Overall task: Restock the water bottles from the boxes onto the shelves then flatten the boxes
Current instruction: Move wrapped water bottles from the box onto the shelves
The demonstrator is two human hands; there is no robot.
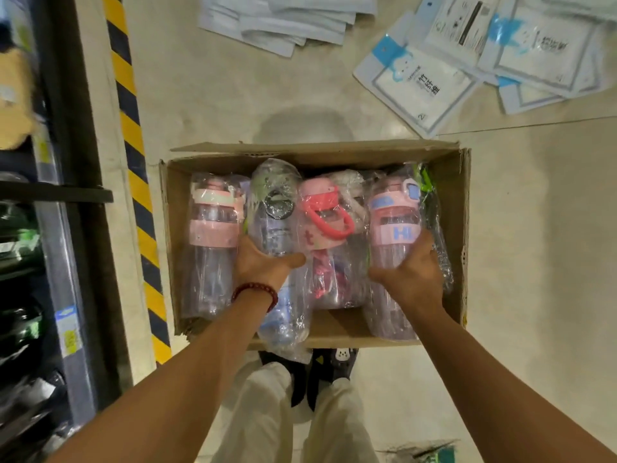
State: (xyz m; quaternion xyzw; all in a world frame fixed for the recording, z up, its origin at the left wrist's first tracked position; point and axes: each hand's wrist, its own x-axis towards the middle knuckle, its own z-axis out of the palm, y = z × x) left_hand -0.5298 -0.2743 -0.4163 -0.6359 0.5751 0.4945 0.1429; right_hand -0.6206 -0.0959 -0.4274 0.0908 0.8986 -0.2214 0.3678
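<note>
An open cardboard box (457,202) lies on the floor in front of my feet, filled with several plastic-wrapped water bottles lying side by side. My left hand (263,264) grips a clear bottle with a purple cap (275,212), second from the left. My right hand (412,272) grips a pink-and-blue bottle (394,215) at the right side of the box. A pale pink bottle (210,228) lies at the far left, and a bottle with a red loop handle (329,222) lies between my hands.
Dark shelving (66,228) with stocked goods runs along the left, edged by a yellow-and-black floor stripe (137,182). White and blue flat packets (444,61) lie scattered on the floor beyond the box. My legs and shoes (320,372) stand just below it.
</note>
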